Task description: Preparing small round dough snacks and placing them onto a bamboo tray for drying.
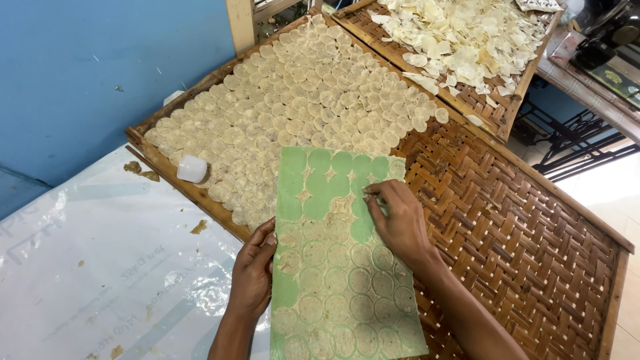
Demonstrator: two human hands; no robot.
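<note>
Board edge: L hand; tray bare R.

— Where's your left hand?

— Low in view, palm turned inward. My forearm comes up from the bottom edge, wrist nearly straight. The thumb points up and to the right, the fingers curl round out of sight, so it's a clamping hold, not a loose one.

— And the right hand?

— Higher and further right. That arm comes in from the bottom right corner, elbow out of view, wrist bent a little. The back of the hand faces up. My fingers are drawn together and point left, tips pinching down at something thin, thumb tucked under them.

— Do the hands touch?

— No, they're apart.
</note>
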